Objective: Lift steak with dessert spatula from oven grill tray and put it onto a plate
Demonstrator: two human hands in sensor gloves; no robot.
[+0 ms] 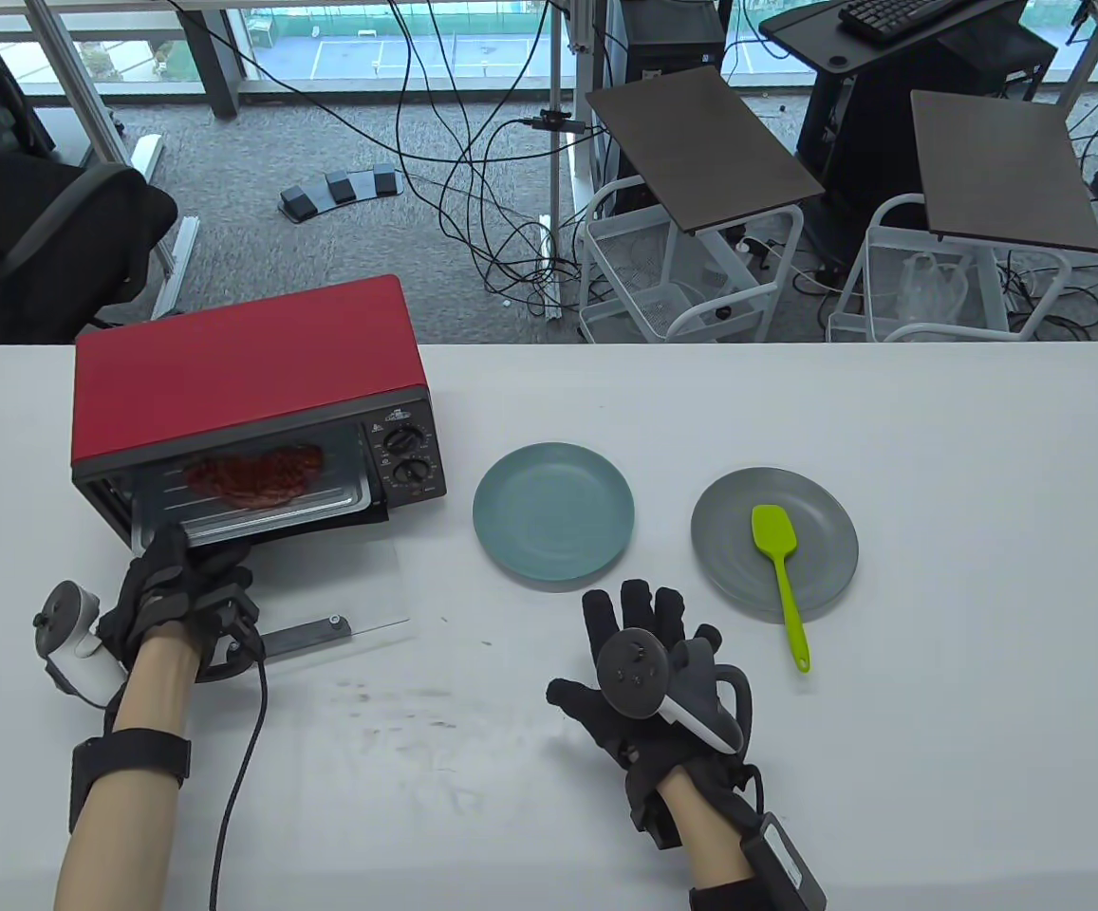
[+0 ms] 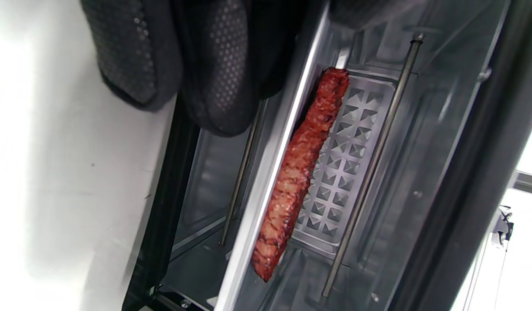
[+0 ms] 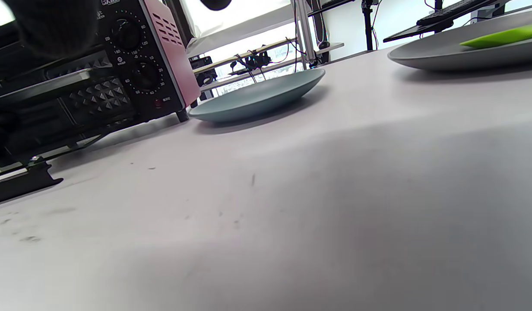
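Steak (image 1: 256, 477) on my grill tray (image 1: 273, 517), left hand (image 1: 178, 593) fingers curled on its front edge, right hand (image 1: 648, 669) fingers spread flat beside the teal plate (image 1: 553, 512).

In the left wrist view the steak (image 2: 298, 172) shows only edge-on, and the gloved fingers (image 2: 218, 69) hide the tray's front corner. The right wrist view's edge cuts off the spatula (image 3: 503, 36), and the oven (image 3: 119, 65) dial markings are too small to read.
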